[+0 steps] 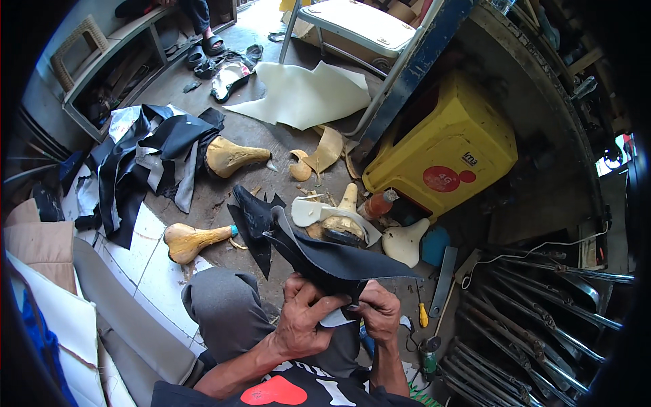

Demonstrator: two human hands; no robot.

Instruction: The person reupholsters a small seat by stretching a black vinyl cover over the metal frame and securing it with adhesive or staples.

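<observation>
In front of my chest, above my lap, my left hand and my right hand pinch the near edge of a dark sheet of leather-like material. Its wide part spreads away from me, tapering to a point at the right. A pale underside flap shows between my hands. The fingers of both hands are pressed together on the edge, and my fingertips are partly hidden. Just past the sheet, on the floor, lie black scraps and a yellowish saddle-shaped foam pad among cream scraps.
More bicycle-saddle shapes lie about: one at left, one farther off, a cream one. A yellow plastic stool rests tipped at right. Metal frames crowd the right side. A yellow-handled screwdriver and black scrap pile lie on the floor.
</observation>
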